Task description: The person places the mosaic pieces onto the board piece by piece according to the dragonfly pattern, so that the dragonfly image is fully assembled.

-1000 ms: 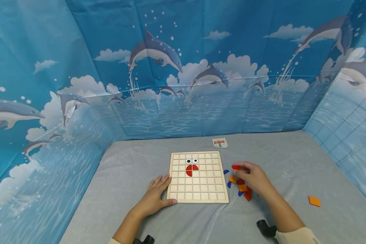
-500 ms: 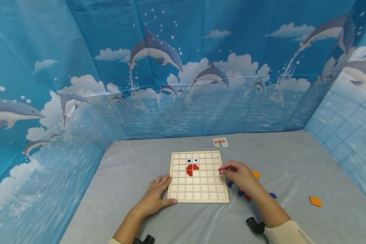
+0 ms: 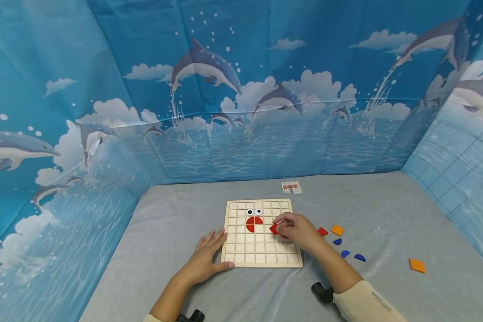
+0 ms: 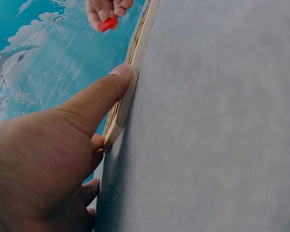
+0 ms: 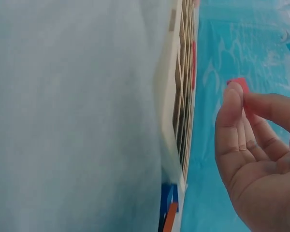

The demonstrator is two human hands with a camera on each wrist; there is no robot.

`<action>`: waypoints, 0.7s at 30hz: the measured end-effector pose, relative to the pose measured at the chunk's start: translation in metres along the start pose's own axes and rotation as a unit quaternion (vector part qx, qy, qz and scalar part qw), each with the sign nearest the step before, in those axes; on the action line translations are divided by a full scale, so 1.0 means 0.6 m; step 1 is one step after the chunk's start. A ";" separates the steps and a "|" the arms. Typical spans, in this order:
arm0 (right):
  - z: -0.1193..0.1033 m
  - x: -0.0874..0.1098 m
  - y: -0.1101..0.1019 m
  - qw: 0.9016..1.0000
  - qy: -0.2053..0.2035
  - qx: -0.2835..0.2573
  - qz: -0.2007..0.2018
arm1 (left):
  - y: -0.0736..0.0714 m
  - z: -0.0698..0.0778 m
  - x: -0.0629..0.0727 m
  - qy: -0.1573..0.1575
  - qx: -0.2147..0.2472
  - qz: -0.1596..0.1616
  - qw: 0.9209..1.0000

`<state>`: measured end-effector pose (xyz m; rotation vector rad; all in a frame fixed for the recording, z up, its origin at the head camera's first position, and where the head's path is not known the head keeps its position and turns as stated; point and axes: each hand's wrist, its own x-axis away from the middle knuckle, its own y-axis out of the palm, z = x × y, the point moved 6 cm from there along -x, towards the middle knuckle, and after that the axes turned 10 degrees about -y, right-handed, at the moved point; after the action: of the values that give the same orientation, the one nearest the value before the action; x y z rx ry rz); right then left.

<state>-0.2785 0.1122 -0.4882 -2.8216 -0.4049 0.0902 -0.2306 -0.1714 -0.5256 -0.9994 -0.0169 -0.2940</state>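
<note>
A wooden grid board (image 3: 261,267) lies on the grey cloth, with two white eye tiles (image 3: 254,212) and several small red rounded pieces (image 3: 250,228) set in its cells. Fingers extended, my left hand (image 3: 205,259) rests against the board's left edge, its thumb touching the lower left corner. Above the right half of the grid, my right hand (image 3: 295,231) pinches a small red piece (image 3: 273,229) between thumb and index finger. The right wrist view shows this red piece (image 5: 240,84) at the fingertips; its full shape is partly hidden.
Right of the board lie a red piece (image 3: 322,231), an orange tile (image 3: 337,230) and blue half-round pieces (image 3: 360,257). Another orange tile (image 3: 417,265) sits farther right. A small pattern card (image 3: 291,187) lies behind the board. A dolphin-printed curtain (image 3: 241,152) hangs at the back.
My right hand has moved left from the loose pieces to over the board, carrying the red piece. Blue and orange pieces it covered now show. My left hand has stayed in place.
</note>
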 end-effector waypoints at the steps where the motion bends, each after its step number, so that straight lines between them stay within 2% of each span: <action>1: -0.001 -0.002 0.005 1.000 0.002 0.000 -0.003 | 0.000 0.000 0.000 -0.001 0.000 0.001 1.000; 12: 0.002 -0.035 0.041 0.998 0.024 0.049 -0.002 | -0.002 0.000 0.000 -0.001 0.001 0.004 1.000; 21: 0.009 -0.057 0.053 0.995 0.017 0.093 -0.022 | -0.004 0.003 0.000 -0.001 0.004 0.001 1.000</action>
<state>-0.3032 0.0745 -0.5020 -2.6268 -0.4266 0.0666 -0.2312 -0.1711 -0.5226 -0.9923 -0.0182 -0.2902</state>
